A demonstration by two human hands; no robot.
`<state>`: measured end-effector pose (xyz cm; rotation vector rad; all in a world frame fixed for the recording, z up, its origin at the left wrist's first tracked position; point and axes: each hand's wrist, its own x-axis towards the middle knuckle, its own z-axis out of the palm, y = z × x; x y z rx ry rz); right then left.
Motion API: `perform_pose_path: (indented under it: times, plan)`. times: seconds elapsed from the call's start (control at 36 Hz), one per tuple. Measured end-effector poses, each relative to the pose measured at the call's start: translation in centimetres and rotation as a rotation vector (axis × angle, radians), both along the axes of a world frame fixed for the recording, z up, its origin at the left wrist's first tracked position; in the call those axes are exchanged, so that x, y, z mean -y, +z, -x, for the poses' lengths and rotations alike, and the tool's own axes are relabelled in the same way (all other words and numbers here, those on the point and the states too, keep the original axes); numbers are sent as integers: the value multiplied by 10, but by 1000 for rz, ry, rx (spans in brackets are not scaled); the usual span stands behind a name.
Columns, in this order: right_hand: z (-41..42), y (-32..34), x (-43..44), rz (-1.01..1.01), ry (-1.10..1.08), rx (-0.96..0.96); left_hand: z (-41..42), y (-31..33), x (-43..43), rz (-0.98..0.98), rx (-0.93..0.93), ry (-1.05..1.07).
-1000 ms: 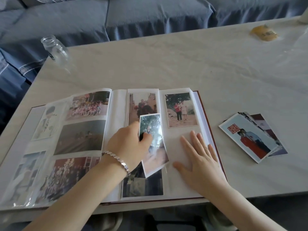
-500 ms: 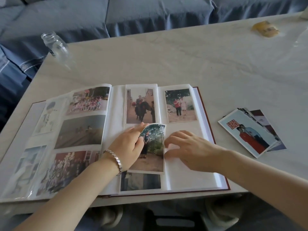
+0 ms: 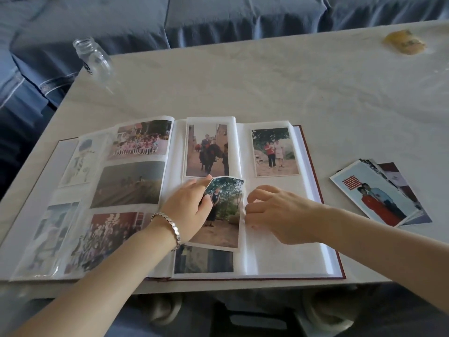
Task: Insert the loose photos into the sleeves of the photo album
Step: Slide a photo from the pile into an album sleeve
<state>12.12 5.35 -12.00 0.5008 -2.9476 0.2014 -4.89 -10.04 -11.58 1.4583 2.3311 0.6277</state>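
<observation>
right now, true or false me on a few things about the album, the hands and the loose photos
1. The left hand holds a photo over the right page of the photo album. True.
2. The stack of loose photos lies left of the photo album. False: it lies on the table to its right.
3. The bracelet is on the right wrist. False: it is on the left wrist.
4. The right hand has its fingertips at the photo's right edge. True.
</observation>
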Motion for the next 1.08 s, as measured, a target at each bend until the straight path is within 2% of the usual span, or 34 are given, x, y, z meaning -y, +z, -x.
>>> perform_pose_path:
  times: [0.36, 0.72, 1.08]
  plan:
    - [-20, -12, -13, 129, 4, 5, 0, -3, 1, -20, -29, 11]
    - [-14, -2, -15, 116, 107, 25, -1, 0, 1, -24, -38, 15]
    - [-6, 21, -5, 42, 120, 193, -3, 2, 1, 36, -14, 29]
